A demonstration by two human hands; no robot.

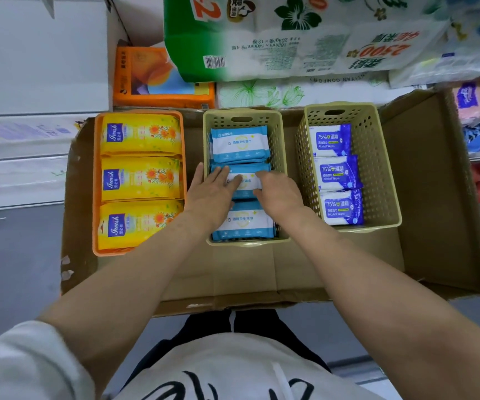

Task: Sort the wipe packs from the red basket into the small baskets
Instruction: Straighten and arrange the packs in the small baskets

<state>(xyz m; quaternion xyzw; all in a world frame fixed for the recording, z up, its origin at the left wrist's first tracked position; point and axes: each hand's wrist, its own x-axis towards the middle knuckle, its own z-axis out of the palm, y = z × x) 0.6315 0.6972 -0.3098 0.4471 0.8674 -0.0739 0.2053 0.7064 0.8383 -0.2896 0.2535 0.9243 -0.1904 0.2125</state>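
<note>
Now both of your hands are inside the middle beige basket (277,134), on the second light-blue wipe pack (246,181) of the row. Your left hand (214,192) lies flat on the left part of this pack, with the fingers straight and close together, so it presses and does not grip. Your right hand (276,192) is on the right part of the same pack; its fingers bend a little over the pack's edge, but you cannot tell from this view if they really pinch it or only rest on it.

This basket holds three light-blue packs in one line: the far pack (240,144), the one under your hands, and the near pack (244,223), which your wrists partly cover. To the left, the orange basket (96,180) is filled with three yellow wipe packs (140,179) with orange flowers. To the right, a second beige basket (377,157) holds three dark-blue alcohol wipe packs (335,173), marked 75%, lying along its left wall.

All three baskets stand in a flat open cardboard box (423,197). Behind it lie an orange tissue package (157,79) and a big green and white toilet paper package (276,39).
</note>
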